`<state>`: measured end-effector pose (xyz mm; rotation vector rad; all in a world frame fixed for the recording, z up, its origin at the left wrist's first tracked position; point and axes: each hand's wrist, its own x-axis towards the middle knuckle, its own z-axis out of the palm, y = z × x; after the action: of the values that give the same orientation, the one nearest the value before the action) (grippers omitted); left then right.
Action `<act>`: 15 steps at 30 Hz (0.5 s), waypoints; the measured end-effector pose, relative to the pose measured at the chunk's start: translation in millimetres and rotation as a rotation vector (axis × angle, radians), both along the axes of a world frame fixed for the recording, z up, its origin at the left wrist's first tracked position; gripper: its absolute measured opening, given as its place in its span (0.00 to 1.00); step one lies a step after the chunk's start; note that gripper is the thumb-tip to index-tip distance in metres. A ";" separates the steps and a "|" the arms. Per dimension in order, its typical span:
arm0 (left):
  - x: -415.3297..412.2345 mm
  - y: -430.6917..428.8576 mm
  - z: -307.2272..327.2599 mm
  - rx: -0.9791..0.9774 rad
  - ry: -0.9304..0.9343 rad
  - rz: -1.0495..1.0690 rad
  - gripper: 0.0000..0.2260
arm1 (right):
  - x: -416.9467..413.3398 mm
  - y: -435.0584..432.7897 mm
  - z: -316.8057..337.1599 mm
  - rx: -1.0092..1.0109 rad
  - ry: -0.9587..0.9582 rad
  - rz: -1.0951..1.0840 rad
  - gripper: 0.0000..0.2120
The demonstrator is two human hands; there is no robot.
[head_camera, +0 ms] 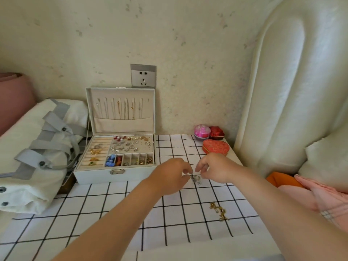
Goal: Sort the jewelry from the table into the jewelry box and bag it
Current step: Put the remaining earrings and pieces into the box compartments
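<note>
Left hand (169, 177) and right hand (213, 170) pinch the silver jewelry (196, 178) with curled fingers (186, 168); probably light, slippery; hold its ends.

Wall socket (143, 75), heart-shaped box (216, 146), cream headboard (293, 91).

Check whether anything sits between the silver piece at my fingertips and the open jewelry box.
Nothing visible does. The silver piece lies on the checked cloth between the left hand and right hand; beyond the left hand, only bare cloth runs to the jewelry box, whose lid stands open.
</note>
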<state>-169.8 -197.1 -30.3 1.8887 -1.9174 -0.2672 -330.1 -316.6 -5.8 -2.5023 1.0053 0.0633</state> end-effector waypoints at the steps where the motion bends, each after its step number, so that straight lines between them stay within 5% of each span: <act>1: -5.1 -3.9 -4.5 0.018 -0.004 -0.008 0.11 | -2.0 -1.1 -1.4 0.003 0.007 0.004 0.11; 15: -6.6 -18.2 -30.6 -0.006 -0.031 0.067 0.09 | -1.2 -2.5 -11.9 -0.048 0.028 0.064 0.08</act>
<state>-176.3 -215.3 -60.9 1.9593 -1.8691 -0.2118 -331.3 -319.1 -17.7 -2.5835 0.9486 0.0954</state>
